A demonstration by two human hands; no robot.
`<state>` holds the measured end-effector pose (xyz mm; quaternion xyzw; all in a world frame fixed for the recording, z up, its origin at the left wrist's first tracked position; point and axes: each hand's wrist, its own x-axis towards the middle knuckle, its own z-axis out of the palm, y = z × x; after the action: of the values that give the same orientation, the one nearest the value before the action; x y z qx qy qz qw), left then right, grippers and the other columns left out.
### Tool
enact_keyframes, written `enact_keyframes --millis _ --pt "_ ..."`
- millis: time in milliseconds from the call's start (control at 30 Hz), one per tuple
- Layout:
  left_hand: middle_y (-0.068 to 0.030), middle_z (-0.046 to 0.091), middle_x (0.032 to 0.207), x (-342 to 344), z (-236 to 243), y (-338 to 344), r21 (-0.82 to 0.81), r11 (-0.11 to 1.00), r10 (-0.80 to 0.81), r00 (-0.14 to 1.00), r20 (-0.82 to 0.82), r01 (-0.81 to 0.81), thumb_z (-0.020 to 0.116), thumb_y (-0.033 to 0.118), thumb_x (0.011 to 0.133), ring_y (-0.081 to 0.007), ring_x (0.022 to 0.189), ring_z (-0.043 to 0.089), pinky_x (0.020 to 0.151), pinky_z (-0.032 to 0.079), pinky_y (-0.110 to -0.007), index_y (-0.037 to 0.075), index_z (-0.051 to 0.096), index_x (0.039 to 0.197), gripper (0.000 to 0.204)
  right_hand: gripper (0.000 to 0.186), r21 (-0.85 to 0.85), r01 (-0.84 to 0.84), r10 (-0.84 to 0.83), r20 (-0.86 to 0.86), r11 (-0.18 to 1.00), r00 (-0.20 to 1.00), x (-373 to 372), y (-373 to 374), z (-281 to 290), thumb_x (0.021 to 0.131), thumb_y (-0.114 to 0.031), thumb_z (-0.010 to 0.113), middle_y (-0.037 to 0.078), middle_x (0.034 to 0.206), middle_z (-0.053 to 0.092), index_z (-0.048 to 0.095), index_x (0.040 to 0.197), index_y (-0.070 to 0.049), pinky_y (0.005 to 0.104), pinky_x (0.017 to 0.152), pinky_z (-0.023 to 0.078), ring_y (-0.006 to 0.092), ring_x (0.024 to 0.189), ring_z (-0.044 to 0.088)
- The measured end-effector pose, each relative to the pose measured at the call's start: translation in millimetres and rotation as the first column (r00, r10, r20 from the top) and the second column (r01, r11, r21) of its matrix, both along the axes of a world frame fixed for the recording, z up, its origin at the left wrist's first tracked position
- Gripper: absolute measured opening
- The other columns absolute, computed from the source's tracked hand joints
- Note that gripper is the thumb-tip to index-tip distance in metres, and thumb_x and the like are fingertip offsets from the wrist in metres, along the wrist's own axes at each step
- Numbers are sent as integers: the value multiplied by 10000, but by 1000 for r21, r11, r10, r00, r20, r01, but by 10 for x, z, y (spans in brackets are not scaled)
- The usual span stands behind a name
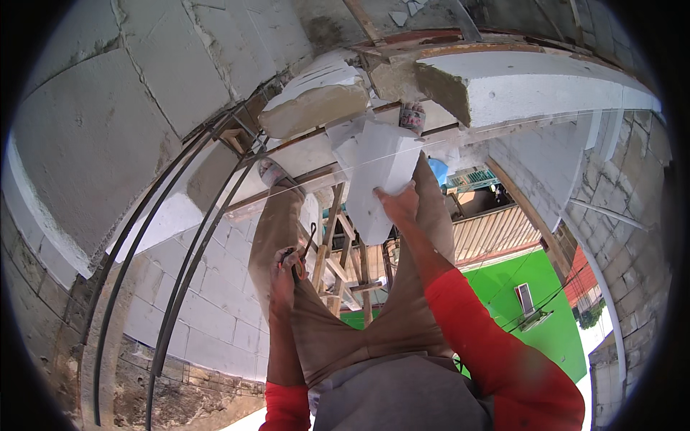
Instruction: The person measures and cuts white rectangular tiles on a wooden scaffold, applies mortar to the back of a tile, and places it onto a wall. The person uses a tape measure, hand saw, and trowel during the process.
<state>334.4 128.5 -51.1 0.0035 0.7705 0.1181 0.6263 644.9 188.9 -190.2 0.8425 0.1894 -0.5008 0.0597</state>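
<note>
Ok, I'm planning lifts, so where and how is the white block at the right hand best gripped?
Probably by both long edges, from the person's side: the white block is long, points its near end toward them, and has the right hand on its right edge.

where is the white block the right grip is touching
The white block is just right of centre in the head view, between the trouser legs, touching the right grip.
</note>
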Motion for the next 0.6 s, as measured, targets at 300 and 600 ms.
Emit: enact_keyframes --millis 300,600 --pt "-75 658 879 260 -112 236 3 993 -114 993 41 114 648 200 1025 -152 683 603 623 522 -322 -15 667 1151 249 717 388 547 -611 55 742 790 1402 82 -38 707 -212 923 203 1126 721 598 1234 148 411 901 576 294 978 704" --pt "-44 673 902 927 -313 531 -119 909 -396 917 51 399 674 230 1005 -142 716 635 660 577 -322 48 694 1096 205 1017 109 34 -73 382 993 921 3209 429 -340 738 -466 875 318 1133 741 457 1391 192 478 930 611 442 1064 750"
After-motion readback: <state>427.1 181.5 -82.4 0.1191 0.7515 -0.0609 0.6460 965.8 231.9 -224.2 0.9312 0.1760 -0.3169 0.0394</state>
